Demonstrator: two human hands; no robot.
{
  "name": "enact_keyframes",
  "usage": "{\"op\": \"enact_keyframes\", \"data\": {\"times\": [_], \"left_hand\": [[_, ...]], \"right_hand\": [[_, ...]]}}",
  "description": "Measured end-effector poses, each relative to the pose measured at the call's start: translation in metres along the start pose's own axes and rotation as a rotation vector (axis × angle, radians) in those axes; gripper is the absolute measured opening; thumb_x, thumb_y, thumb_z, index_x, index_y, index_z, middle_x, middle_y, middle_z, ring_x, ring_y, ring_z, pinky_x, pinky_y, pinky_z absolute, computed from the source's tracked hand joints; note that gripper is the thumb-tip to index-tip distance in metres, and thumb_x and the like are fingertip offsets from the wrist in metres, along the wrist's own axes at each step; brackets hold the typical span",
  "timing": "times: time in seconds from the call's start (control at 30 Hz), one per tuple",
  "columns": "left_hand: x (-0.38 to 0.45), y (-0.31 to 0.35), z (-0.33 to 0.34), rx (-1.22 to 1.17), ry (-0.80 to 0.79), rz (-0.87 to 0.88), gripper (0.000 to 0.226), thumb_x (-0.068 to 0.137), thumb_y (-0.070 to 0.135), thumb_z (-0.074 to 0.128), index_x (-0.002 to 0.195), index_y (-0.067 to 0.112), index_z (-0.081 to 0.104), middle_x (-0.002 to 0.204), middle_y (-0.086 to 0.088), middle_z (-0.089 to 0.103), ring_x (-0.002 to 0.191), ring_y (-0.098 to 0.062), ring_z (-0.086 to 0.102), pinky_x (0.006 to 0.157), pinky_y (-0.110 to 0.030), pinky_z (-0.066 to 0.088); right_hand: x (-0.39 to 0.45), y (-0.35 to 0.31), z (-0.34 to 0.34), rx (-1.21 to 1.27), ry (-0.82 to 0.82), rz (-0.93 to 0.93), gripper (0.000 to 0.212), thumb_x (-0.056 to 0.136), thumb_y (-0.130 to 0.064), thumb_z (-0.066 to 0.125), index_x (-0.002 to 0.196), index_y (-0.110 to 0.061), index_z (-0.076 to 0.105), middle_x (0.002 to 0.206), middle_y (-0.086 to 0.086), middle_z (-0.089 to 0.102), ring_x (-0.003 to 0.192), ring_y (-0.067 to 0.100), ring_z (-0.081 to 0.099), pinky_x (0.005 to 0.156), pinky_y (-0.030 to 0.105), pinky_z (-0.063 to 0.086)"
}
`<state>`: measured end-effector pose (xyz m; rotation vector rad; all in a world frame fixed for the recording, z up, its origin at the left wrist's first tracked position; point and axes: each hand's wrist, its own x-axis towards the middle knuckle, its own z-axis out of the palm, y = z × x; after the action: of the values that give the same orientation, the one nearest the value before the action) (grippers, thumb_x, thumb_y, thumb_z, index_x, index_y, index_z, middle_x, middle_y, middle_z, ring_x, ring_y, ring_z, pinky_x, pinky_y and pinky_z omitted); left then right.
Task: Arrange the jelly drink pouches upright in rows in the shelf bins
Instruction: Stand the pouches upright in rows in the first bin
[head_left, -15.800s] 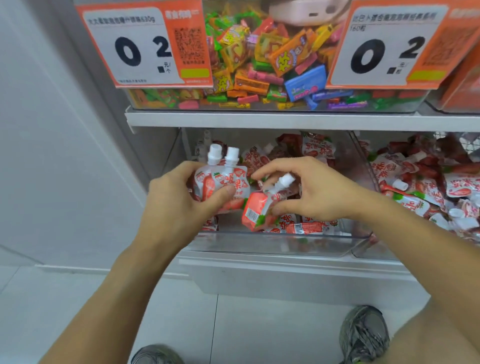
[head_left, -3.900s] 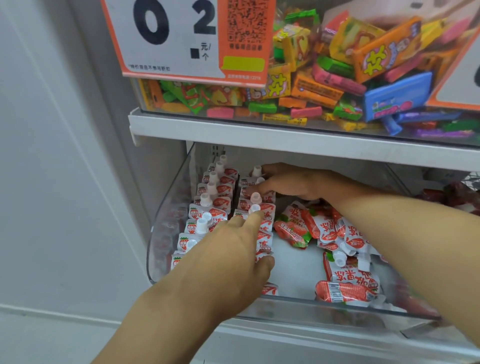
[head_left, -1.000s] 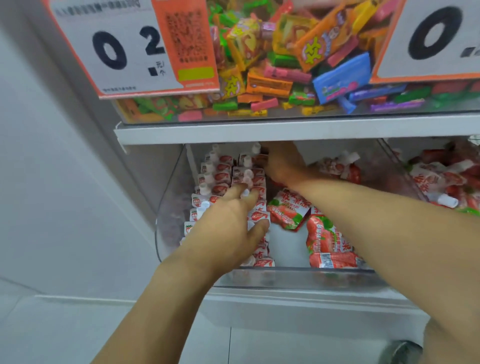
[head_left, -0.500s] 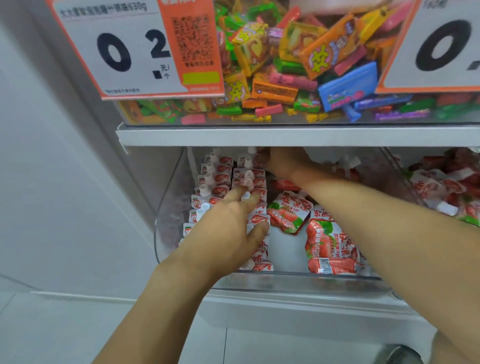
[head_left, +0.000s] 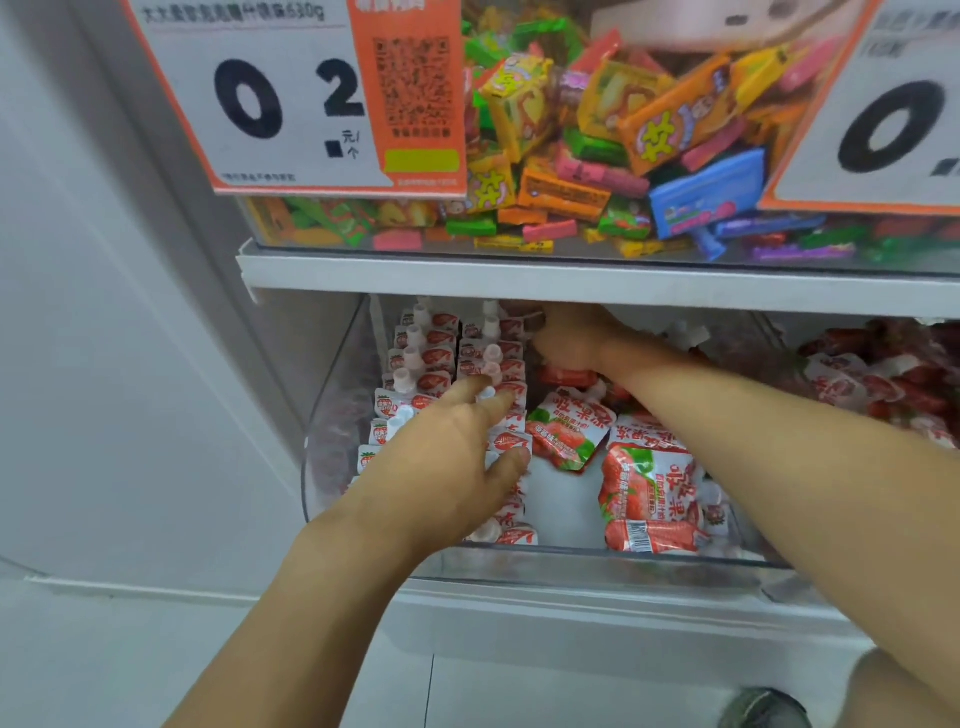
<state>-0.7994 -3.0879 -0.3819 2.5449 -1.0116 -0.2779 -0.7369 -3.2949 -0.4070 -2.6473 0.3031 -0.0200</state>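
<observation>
A clear shelf bin (head_left: 597, 564) holds red-and-white strawberry jelly pouches. Two upright rows (head_left: 431, 358) with white caps stand along its left side. My left hand (head_left: 452, 457) lies flat on the second row, fingers straight, thumb against the row's right face. My right hand (head_left: 566, 338) reaches deep to the back of the bin beside the second row; its fingers are hidden under the shelf edge. Loose pouches (head_left: 649, 488) lie flat in the right half of the bin, and one (head_left: 569, 428) leans in the middle.
The white shelf board (head_left: 571, 280) hangs low over the bin's back. Above it is a bin of coloured candy (head_left: 597, 156) with orange price cards (head_left: 311, 93). A second bin of loose pouches (head_left: 883, 374) sits to the right. A white wall panel stands at left.
My left hand stays pressed on the second row. My right hand has stayed deep at the back of the bin; the view has shifted slightly downward and closer.
</observation>
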Motion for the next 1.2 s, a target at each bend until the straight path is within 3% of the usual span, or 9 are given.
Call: {"op": "enact_keyframes", "data": {"times": [0.13,0.27,0.37,0.5,0.63,0.83,0.9,1.07,1.2], "left_hand": [[-0.001,-0.002,-0.004,0.015,-0.016,-0.007,0.062,0.093,0.048,0.052,0.148,0.030,0.031,0.158,0.005,0.023,0.141,-0.016,0.029,0.111,-0.028,0.029],[-0.002,0.010,-0.007,0.060,0.190,0.005,0.048,0.090,0.040,0.059,0.134,0.023,0.052,0.130,-0.003,0.049,0.120,-0.020,0.047,0.099,-0.032,0.041],[-0.005,0.034,-0.006,-0.043,0.310,0.146,0.030,0.085,0.035,0.067,0.113,0.024,0.065,0.106,0.006,0.060,0.099,-0.010,0.055,0.088,-0.025,0.046],[-0.021,0.060,0.013,-0.164,0.071,0.204,0.023,0.081,0.039,0.071,0.101,0.029,0.069,0.091,0.015,0.061,0.083,-0.001,0.054,0.074,-0.021,0.045],[-0.016,0.063,0.023,-0.162,-0.104,0.141,0.029,0.079,0.045,0.072,0.103,0.030,0.067,0.086,0.022,0.059,0.082,0.002,0.057,0.077,-0.024,0.051],[0.003,0.061,0.025,-0.325,-0.236,0.022,0.034,0.079,0.048,0.071,0.103,0.025,0.067,0.082,0.007,0.068,0.072,-0.005,0.064,0.071,-0.023,0.054],[0.006,0.061,0.027,-0.296,-0.268,0.014,0.032,0.077,0.042,0.075,0.102,0.024,0.068,0.081,0.007,0.068,0.067,-0.006,0.062,0.068,-0.022,0.054],[0.013,0.063,0.027,-0.217,-0.259,-0.007,0.031,0.067,0.042,0.083,0.084,0.019,0.071,0.071,0.007,0.064,0.059,-0.004,0.056,0.052,-0.009,0.042],[0.019,0.072,0.030,0.013,-0.242,0.004,0.044,0.068,0.052,0.078,0.077,0.009,0.072,0.079,-0.008,0.071,0.074,-0.021,0.065,0.067,-0.031,0.055]], "right_hand": [[-0.055,-0.006,-0.022,-0.057,0.082,-0.043,0.031,0.094,-0.022,0.060,0.125,-0.021,0.059,0.124,0.002,0.062,0.110,0.021,0.060,0.087,0.022,0.042],[-0.141,0.005,-0.058,-0.191,-0.101,-0.105,0.030,0.084,-0.043,0.072,0.110,-0.028,0.068,0.101,-0.012,0.069,0.090,0.003,0.063,0.077,0.018,0.047],[-0.176,0.016,-0.063,-0.285,-0.173,-0.114,0.059,0.074,-0.063,0.071,0.125,-0.034,0.060,0.116,-0.012,0.061,0.107,0.007,0.057,0.093,0.029,0.048],[-0.183,0.022,-0.045,-0.348,-0.301,-0.073,0.074,0.081,-0.062,0.065,0.144,-0.036,0.037,0.132,-0.003,0.044,0.124,0.018,0.040,0.104,0.038,0.041],[-0.170,0.020,-0.042,-0.317,-0.278,-0.034,0.066,0.084,-0.052,0.068,0.139,-0.024,0.043,0.120,0.004,0.046,0.114,0.021,0.039,0.094,0.037,0.043],[-0.168,0.022,-0.053,-0.292,-0.354,0.125,0.063,0.074,-0.065,0.069,0.112,-0.020,0.046,0.104,0.000,0.047,0.090,0.019,0.046,0.070,0.033,0.044],[-0.171,0.018,-0.055,-0.284,-0.301,0.121,0.055,0.076,-0.057,0.074,0.102,-0.018,0.045,0.092,0.001,0.049,0.075,0.016,0.047,0.059,0.031,0.039],[-0.189,0.009,-0.067,-0.236,-0.040,0.031,0.037,0.089,-0.040,0.068,0.109,-0.020,0.044,0.087,0.002,0.054,0.073,0.020,0.054,0.061,0.035,0.043],[-0.207,0.020,-0.078,-0.046,0.258,-0.072,0.039,0.093,-0.039,0.062,0.125,-0.025,0.047,0.074,-0.014,0.051,0.074,0.011,0.053,0.067,0.032,0.041]]}}
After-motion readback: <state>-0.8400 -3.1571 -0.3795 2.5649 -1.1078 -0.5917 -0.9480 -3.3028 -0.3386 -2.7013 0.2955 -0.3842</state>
